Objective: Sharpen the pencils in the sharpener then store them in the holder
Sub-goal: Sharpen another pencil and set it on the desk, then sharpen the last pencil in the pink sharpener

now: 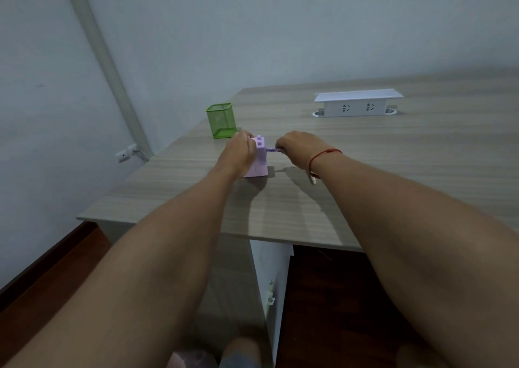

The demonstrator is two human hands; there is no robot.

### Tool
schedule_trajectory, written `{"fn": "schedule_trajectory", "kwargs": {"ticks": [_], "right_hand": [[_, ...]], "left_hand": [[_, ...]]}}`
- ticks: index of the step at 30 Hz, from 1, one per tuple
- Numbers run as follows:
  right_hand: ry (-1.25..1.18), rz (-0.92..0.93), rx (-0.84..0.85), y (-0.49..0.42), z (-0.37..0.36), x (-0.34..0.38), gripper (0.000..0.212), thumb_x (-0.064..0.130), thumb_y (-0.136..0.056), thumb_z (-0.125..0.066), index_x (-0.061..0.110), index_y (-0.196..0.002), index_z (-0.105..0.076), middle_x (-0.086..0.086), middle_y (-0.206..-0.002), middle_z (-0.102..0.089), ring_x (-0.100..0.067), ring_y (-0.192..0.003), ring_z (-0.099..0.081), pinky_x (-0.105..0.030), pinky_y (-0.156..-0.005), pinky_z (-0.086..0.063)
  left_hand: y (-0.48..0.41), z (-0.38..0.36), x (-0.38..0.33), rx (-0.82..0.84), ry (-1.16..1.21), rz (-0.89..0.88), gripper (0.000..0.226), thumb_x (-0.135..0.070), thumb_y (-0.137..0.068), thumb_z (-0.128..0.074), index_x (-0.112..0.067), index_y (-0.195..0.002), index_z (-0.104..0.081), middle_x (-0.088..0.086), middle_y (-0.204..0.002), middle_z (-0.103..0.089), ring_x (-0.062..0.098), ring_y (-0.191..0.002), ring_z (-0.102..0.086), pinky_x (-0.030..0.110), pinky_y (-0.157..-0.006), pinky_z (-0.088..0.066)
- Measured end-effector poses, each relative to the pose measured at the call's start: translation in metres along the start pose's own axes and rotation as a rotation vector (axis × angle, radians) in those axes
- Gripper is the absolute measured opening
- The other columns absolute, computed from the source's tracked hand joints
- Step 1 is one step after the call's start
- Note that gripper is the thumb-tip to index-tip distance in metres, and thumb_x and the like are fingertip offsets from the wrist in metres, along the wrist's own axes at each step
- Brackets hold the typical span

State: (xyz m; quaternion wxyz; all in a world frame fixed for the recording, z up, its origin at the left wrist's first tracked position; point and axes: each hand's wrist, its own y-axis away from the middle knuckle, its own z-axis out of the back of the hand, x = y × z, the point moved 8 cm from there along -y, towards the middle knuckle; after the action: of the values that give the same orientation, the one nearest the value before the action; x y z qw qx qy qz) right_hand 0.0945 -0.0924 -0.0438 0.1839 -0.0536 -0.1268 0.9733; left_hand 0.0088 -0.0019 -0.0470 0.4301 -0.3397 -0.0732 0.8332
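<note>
A lilac box-shaped pencil sharpener stands upright on the wooden desk. My left hand is wrapped around its left side, gripping the body. My right hand is closed on a thin purple piece that sticks out of the sharpener's right side; I cannot tell whether that is a crank handle or a pencil. A green mesh holder stands behind and to the left of the sharpener, near the desk's left edge. What is inside the holder does not show clearly.
A white socket box with a raised lid sits at the back of the desk. The desk's left edge and front edge are close to the sharpener. A wall outlet with a cable hangs on the left wall. A red string circles my right wrist.
</note>
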Motion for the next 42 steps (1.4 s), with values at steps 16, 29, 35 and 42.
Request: {"fn": "schedule_trajectory", "kwargs": {"ticks": [16,29,35,42], "right_hand": [[0.044,-0.403,-0.003,0.094,0.001,-0.133,0.022,0.000,-0.094,-0.051,0.003,-0.114,-0.060,-0.019,-0.118,-0.059,-0.037,-0.104,-0.061,-0.039,-0.085,-0.049],[0.124,-0.452,0.050,0.108,-0.008,-0.141,0.030,-0.007,-0.093,-0.041,0.000,-0.117,-0.057,-0.021,-0.123,-0.057,-0.037,-0.110,-0.059,-0.037,-0.087,-0.048],[0.150,-0.451,0.048,0.106,-0.009,-0.138,0.029,-0.009,-0.093,-0.042,0.000,-0.116,-0.057,-0.020,-0.121,-0.057,-0.037,-0.109,-0.059,-0.037,-0.085,-0.048],[-0.001,-0.271,-0.038,0.075,-0.009,-0.111,0.026,0.005,-0.096,-0.047,0.007,-0.118,-0.062,-0.016,-0.120,-0.053,-0.035,-0.105,-0.056,-0.041,-0.088,-0.051]], "left_hand": [[0.004,0.005,0.000,-0.134,0.025,-0.052,0.055,-0.027,-0.083,-0.024,0.012,-0.101,-0.058,0.036,-0.108,-0.058,0.041,-0.101,-0.055,0.040,-0.082,-0.039],[0.005,0.005,0.003,-0.191,0.065,-0.023,0.054,-0.028,-0.079,-0.023,0.005,-0.103,-0.060,0.029,-0.108,-0.060,0.037,-0.099,-0.056,0.037,-0.080,-0.041],[0.007,0.007,0.001,-0.209,0.090,-0.026,0.056,-0.029,-0.079,-0.023,0.004,-0.105,-0.060,0.027,-0.110,-0.061,0.036,-0.100,-0.056,0.037,-0.081,-0.041],[0.006,0.003,0.003,-0.166,0.083,-0.011,0.050,-0.028,-0.084,-0.025,0.004,-0.104,-0.059,0.027,-0.108,-0.060,0.036,-0.098,-0.056,0.037,-0.079,-0.042]]}}
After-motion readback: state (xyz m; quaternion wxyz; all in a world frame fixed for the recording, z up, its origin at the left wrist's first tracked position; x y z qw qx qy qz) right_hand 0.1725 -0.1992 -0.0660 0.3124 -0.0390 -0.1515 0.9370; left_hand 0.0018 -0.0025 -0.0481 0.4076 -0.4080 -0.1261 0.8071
